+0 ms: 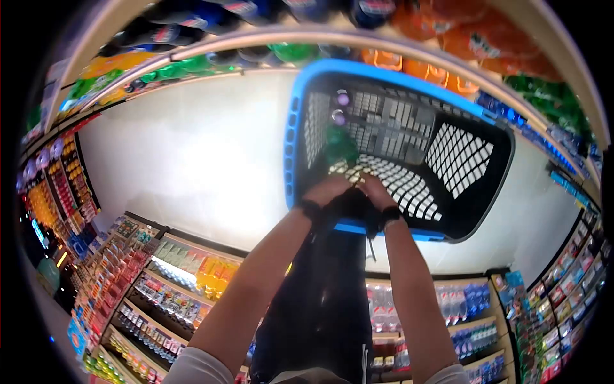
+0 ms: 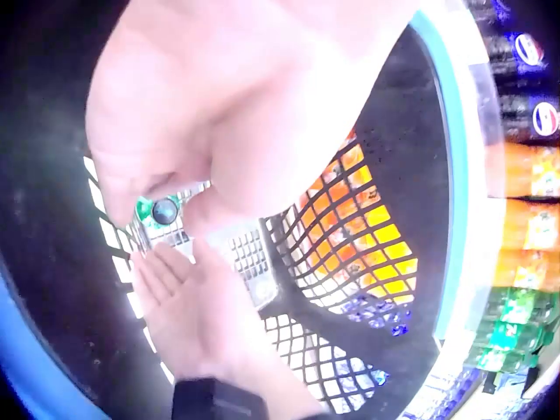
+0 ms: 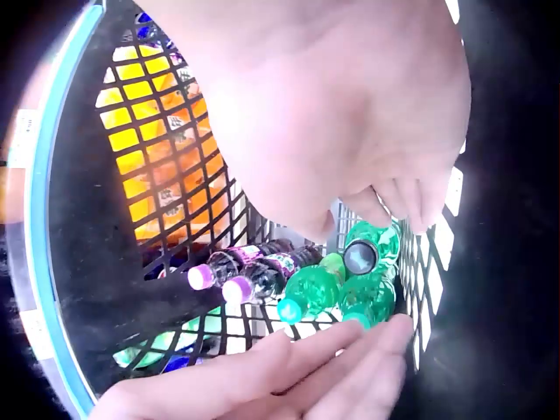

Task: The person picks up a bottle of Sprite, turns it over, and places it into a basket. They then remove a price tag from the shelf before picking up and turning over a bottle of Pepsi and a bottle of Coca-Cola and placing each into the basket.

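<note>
Both hands reach down into a black mesh shopping basket (image 1: 473, 211) with a blue rim. In the head view, the left hand (image 1: 329, 190) and right hand (image 1: 376, 192) are close together over the basket's near side. Green bottles (image 3: 313, 293) lie on its bottom, one green bottle (image 3: 383, 241) with its dark round end facing up. Beside them are two dark bottles (image 3: 271, 273) with purple caps. The right hand's fingers (image 2: 160, 276) extend fairly straight near the dark round end. The left hand's fingers (image 3: 350, 367) stretch out close to the green bottles.
Shelves of orange drink bottles (image 1: 483, 41) and dark cola bottles (image 2: 516, 52) stand along the basket's far side. Behind the person, more shelves hold packaged goods (image 1: 217, 275) and clear bottles (image 1: 384, 310). Pale floor (image 1: 192, 147) stretches left of the basket.
</note>
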Tool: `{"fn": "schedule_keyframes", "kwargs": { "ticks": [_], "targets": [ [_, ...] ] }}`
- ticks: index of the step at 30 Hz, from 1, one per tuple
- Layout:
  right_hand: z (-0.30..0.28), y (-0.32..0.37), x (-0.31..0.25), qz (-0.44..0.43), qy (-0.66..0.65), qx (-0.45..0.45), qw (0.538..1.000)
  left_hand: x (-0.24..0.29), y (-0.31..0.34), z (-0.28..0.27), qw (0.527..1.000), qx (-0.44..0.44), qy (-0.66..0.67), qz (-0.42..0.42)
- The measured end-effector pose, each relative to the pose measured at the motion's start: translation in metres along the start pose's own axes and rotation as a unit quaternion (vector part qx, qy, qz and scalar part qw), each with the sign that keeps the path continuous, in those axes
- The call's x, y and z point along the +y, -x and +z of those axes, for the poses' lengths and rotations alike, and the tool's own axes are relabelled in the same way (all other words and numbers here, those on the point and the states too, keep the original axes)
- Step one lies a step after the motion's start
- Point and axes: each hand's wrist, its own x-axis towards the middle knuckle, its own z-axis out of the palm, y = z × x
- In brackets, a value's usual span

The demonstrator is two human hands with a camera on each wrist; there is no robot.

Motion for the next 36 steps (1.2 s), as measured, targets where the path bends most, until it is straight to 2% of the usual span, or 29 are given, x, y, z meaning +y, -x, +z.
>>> {"fn": "schedule_keyframes", "kwargs": {
  "ticks": [1,2,3,4,6,7,8,10,11,12,13,14,15,17,18,19,21,22,23,24,25,27,28,29,30,31,32,34,36],
  "targets": [
    [0.003,0.013,-0.012,0.06,-0.003,0.019,0.998,0.038,0.036,0.0,0.996,-0.007,-0.079,-0.042],
    [0.006,0.033,-0.026,0.122,-0.007,0.044,0.992,0.025,0.05,-0.012,0.997,-0.06,-0.051,0.023],
    [0.013,0.06,-0.054,0.145,-0.03,0.069,0.987,0.047,0.087,-0.005,0.992,-0.058,0.109,0.02],
    [0.024,0.088,-0.082,0.166,-0.053,0.092,0.98,0.042,0.108,-0.006,0.981,-0.012,0.182,0.061],
    [0.027,0.114,-0.1,0.117,0.008,0.107,0.987,0.079,0.181,-0.015,0.981,-0.012,0.164,0.1],
    [0.026,0.12,-0.102,0.111,0.014,0.137,0.984,0.082,0.204,-0.026,0.991,0.018,0.102,0.08],
    [0.027,0.128,-0.108,0.105,0.019,0.163,0.981,0.049,0.216,-0.05,0.979,0.013,0.1,0.179],
    [0.033,0.141,-0.122,0.077,-0.054,0.165,0.982,0.069,0.296,-0.066,0.982,0.093,-0.078,0.148],
    [0.027,0.148,-0.123,0.049,-0.037,0.105,0.993,0.053,0.32,-0.073,0.961,0.179,-0.17,0.126],
    [0.008,0.132,-0.107,0.073,-0.11,0.036,0.991,0.028,0.337,-0.089,0.935,0.239,-0.24,0.106],
    [0.004,0.126,-0.105,0.035,-0.018,0.003,0.999,0.039,0.385,-0.088,0.921,0.268,-0.273,0.074],
    [0.0,0.12,-0.105,-0.008,0.071,-0.022,0.997,0.001,0.396,-0.107,0.899,0.318,-0.29,0.083],
    [0.024,0.144,-0.137,0.073,-0.024,-0.022,0.997,-0.011,0.426,-0.114,0.886,0.358,-0.287,0.067],
    [0.041,0.142,-0.149,-0.014,0.104,-0.02,0.994,-0.058,0.462,-0.136,0.875,0.412,-0.253,0.005],
    [0.041,0.137,-0.146,-0.102,0.28,-0.006,0.955,-0.073,0.48,-0.143,0.881,0.411,-0.234,-0.023],
    [0.046,0.132,-0.144,-0.145,0.38,0.017,0.913,-0.074,0.503,-0.145,0.889,0.393,-0.229,-0.048],
    [0.056,0.125,-0.152,-0.177,0.448,0.058,0.874,-0.089,0.512,-0.161,0.903,0.368,-0.222,0.004],
    [0.093,0.14,-0.182,-0.122,0.276,0.012,0.953,-0.089,0.528,-0.172,0.902,0.37,-0.217,0.037],
    [0.12,0.146,-0.203,-0.057,0.047,-0.012,0.997,-0.077,0.542,-0.181,0.935,0.344,-0.08,0.044],
    [0.158,0.163,-0.236,0.009,-0.141,-0.006,0.99,-0.064,0.553,-0.188,0.933,0.353,0.013,0.067],
    [0.188,0.155,-0.245,-0.102,-0.022,0.003,0.995,-0.067,0.543,-0.21,0.928,0.357,0.027,0.102],
    [0.229,0.117,-0.239,-0.305,0.209,0.038,0.928,-0.029,0.543,-0.247,0.929,0.35,-0.077,0.091],
    [0.245,0.124,-0.247,-0.295,0.198,0.032,0.934,-0.067,0.475,-0.316,0.905,0.345,-0.184,0.168],
    [0.26,0.129,-0.254,-0.284,0.187,0.027,0.94,0.009,0.541,-0.303,0.892,0.312,-0.248,0.213],
    [0.293,0.132,-0.27,-0.17,0.037,-0.006,0.985,0.033,0.54,-0.329,0.876,0.341,-0.256,0.224],
    [0.312,0.107,-0.263,-0.283,0.163,-0.011,0.945,0.066,0.559,-0.344,0.857,0.393,-0.234,0.236],
    [0.35,0.109,-0.281,-0.267,0.166,0.004,0.949,0.09,0.569,-0.365,0.822,0.428,-0.229,0.299],
    [0.431,0.126,-0.329,-0.242,0.217,0.039,0.945,0.133,0.576,-0.409,0.795,0.457,-0.161,0.365],
    [0.496,0.141,-0.381,-0.233,0.288,0.061,0.927,0.187,0.62,-0.423,0.793,0.415,-0.093,0.436]
  ]
}}
